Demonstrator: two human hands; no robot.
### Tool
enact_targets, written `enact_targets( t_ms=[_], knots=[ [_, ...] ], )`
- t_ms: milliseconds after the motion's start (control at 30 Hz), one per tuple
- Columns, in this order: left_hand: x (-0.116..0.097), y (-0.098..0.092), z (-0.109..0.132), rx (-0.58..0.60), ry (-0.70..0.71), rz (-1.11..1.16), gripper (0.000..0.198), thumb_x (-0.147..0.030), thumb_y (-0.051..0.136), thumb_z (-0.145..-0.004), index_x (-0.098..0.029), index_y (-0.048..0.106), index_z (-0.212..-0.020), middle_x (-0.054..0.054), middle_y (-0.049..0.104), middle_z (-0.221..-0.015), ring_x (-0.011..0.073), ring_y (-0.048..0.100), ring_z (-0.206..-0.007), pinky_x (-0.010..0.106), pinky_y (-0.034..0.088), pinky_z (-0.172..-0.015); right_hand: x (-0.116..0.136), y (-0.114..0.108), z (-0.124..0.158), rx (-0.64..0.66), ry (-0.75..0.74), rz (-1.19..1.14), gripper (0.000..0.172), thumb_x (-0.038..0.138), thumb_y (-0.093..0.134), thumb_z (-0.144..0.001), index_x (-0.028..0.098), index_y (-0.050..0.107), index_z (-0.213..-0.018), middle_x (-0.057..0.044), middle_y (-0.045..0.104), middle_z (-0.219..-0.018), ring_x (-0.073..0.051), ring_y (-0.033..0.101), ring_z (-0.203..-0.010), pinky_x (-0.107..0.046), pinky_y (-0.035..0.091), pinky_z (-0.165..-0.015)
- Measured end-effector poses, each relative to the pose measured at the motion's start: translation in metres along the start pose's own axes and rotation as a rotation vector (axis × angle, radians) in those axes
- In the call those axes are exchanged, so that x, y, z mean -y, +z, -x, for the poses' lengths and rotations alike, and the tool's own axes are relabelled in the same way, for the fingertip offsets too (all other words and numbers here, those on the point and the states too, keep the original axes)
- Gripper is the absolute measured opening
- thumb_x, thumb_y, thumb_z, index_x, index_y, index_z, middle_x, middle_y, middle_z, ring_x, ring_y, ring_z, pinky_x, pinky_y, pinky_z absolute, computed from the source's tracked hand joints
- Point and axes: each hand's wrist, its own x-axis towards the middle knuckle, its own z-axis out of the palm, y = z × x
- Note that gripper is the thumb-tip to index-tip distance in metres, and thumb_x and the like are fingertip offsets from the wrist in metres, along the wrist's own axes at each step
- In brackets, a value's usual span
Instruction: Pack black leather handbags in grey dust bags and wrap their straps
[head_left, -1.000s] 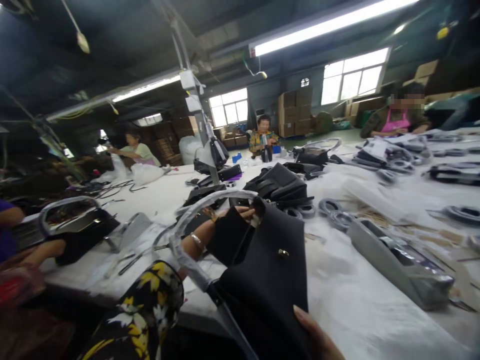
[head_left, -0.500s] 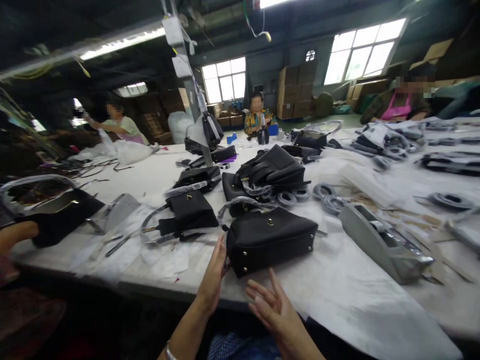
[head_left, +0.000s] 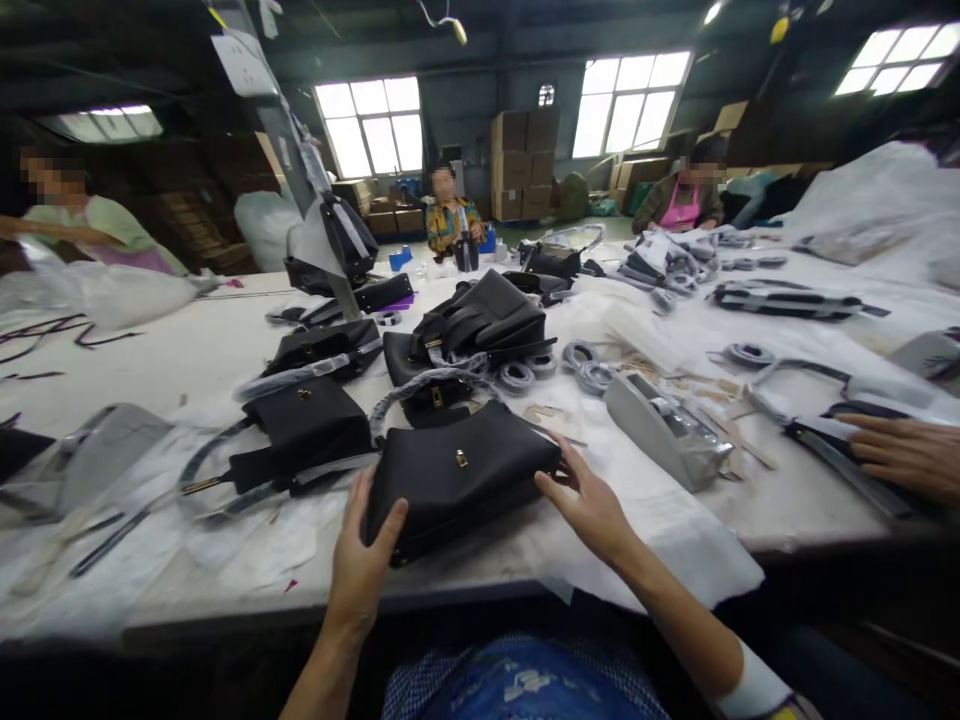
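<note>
A black handbag with a small gold clasp lies on the worktable in front of me, its wrapped handle toward the back. My left hand grips its left end, thumb on the near face and fingers at the side. At the right end, my right hand holds the bag's corner between thumb and fingers; some fingertips are hidden. Just left lies another black handbag with a plastic-wrapped strap. Behind the held bag sits a pile of black bags.
A grey tape dispenser stands right of the bag, near wrapped strap rolls. Another grey dispenser is at left. A co-worker's hand rests on a dark piece at far right. A post rises from the worktable.
My hands went from loosely apart beside the handbag to gripping both ends. The bag has tipped, so its studded base no longer faces me. My view has swung right.
</note>
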Motion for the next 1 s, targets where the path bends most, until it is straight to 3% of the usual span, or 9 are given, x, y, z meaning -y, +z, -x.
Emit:
enact_targets(
  t_ms=[167, 267, 333, 433, 567, 667, 767, 900, 1000],
  knots=[
    [0.014, -0.032, -0.023, -0.089, -0.077, -0.172, 0.063, -0.064, 0.059, -0.085, -0.026, 0.057, -0.136, 0.008, 0.056, -0.144, 0.0318, 0.05, -0.134, 0.05, 0.033, -0.116, 0.008, 0.004, 0.047, 0.044, -0.1, -0.063, 0.069, 0.036, 0.058, -0.094, 0.029, 0.026, -0.156, -0.009, 0.063, -0.132, -0.023, 0.067, -0.111, -0.042, 0.057, -0.096],
    [0.011, -0.037, -0.017, -0.108, 0.14, -0.456, 0.058, -0.06, 0.047, -0.092, -0.023, 0.059, -0.135, 0.009, 0.051, -0.148, 0.0322, 0.045, -0.138, 0.05, 0.03, -0.118, -0.015, 0.021, 0.066, -0.032, -0.193, 0.126, 0.067, 0.028, 0.052, -0.097, 0.022, 0.024, -0.157, -0.014, 0.053, -0.145, -0.026, 0.052, -0.133, -0.049, 0.045, -0.11],
    [0.002, -0.033, -0.009, -0.119, 0.385, -0.569, 0.052, -0.052, 0.045, -0.096, -0.024, 0.054, -0.139, 0.008, 0.046, -0.152, 0.0311, 0.04, -0.141, 0.049, 0.027, -0.119, -0.032, 0.028, 0.072, 0.046, -0.256, 0.312, 0.066, 0.025, 0.054, -0.095, 0.016, 0.029, -0.155, -0.017, 0.046, -0.151, -0.03, 0.042, -0.141, -0.055, 0.037, -0.115],
    [-0.007, -0.023, -0.002, 0.051, 0.713, -0.621, 0.052, -0.045, 0.048, -0.097, -0.028, 0.045, -0.147, 0.005, 0.047, -0.151, 0.03, 0.042, -0.14, 0.049, 0.026, -0.119, -0.048, 0.019, 0.07, 0.241, -0.299, 0.53, 0.062, 0.031, 0.06, -0.092, 0.016, 0.041, -0.15, -0.017, 0.046, -0.15, -0.031, 0.042, -0.14, -0.059, 0.028, -0.118],
    [-0.001, -0.013, -0.004, 0.357, 0.936, -0.745, 0.06, -0.046, 0.05, -0.096, -0.031, 0.035, -0.152, 0.004, 0.055, -0.145, 0.0288, 0.051, -0.133, 0.049, 0.023, -0.119, -0.056, -0.028, 0.058, 0.269, -0.303, 0.63, 0.041, 0.03, 0.057, -0.096, 0.019, 0.058, -0.135, -0.013, 0.056, -0.143, -0.027, 0.047, -0.138, -0.058, 0.024, -0.119],
    [0.005, -0.012, -0.007, 0.395, 0.991, -0.816, 0.064, -0.049, 0.052, -0.095, -0.03, 0.033, -0.153, 0.005, 0.056, -0.144, 0.0289, 0.054, -0.129, 0.048, 0.02, -0.119, -0.057, -0.063, 0.052, 0.238, -0.292, 0.609, 0.021, 0.028, 0.059, -0.095, 0.02, 0.07, -0.111, -0.01, 0.068, -0.126, -0.027, 0.057, -0.128, -0.059, 0.028, -0.117],
    [0.003, -0.016, -0.008, 0.434, 1.008, -0.846, 0.068, -0.051, 0.054, -0.094, -0.029, 0.031, -0.154, 0.006, 0.053, -0.147, 0.0282, 0.054, -0.13, 0.045, 0.02, -0.119, -0.047, -0.072, 0.051, 0.144, -0.36, 0.573, 0.015, 0.028, 0.058, -0.096, 0.023, 0.073, -0.096, -0.006, 0.074, -0.112, -0.024, 0.066, -0.114, -0.058, 0.033, -0.114],
    [-0.005, -0.024, -0.012, 0.502, 0.982, -0.917, 0.069, -0.044, 0.056, -0.095, -0.03, 0.026, -0.155, 0.007, 0.046, -0.152, 0.0291, 0.048, -0.136, 0.049, 0.022, -0.119, -0.014, -0.043, 0.045, 0.089, -0.561, 0.486, 0.028, 0.028, 0.056, -0.098, 0.025, 0.066, -0.124, -0.007, 0.07, -0.123, -0.021, 0.064, -0.117, -0.049, 0.039, -0.114],
    [-0.009, -0.03, -0.022, 0.554, 0.9, -0.987, 0.075, -0.035, 0.065, -0.089, -0.031, 0.028, -0.154, 0.008, 0.042, -0.155, 0.0337, 0.042, -0.14, 0.056, 0.026, -0.116, 0.013, -0.01, 0.031, 0.182, -0.662, 0.485, 0.054, 0.033, 0.062, -0.094, 0.023, 0.048, -0.146, -0.01, 0.052, -0.147, -0.026, 0.045, -0.139, -0.051, 0.033, -0.118]
  ],
)
